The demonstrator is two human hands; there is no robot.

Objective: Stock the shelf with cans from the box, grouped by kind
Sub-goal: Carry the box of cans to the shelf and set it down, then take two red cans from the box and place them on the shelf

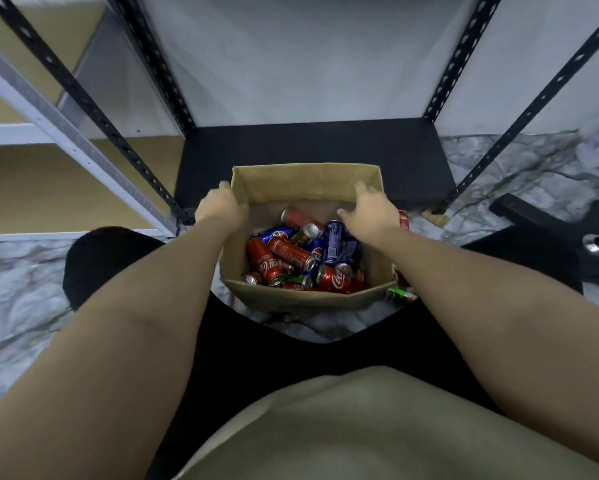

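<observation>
Cardboard box [374,271] sits on floor in front of black bottom shelf [312,147], between person's knees; shelf has no cans yet. Left hand [222,206] curls on box's left wall; right hand [371,209] hangs over box, fingers loose, holding nothing. Risk: soft box wall can bend or tip if pulled, cans roll out; some cans [400,294] already lie outside by right wall. Cans in box [291,254] lie mixed in pile: red, blue, green; easy to grab wrong kind; round, slippery.
</observation>
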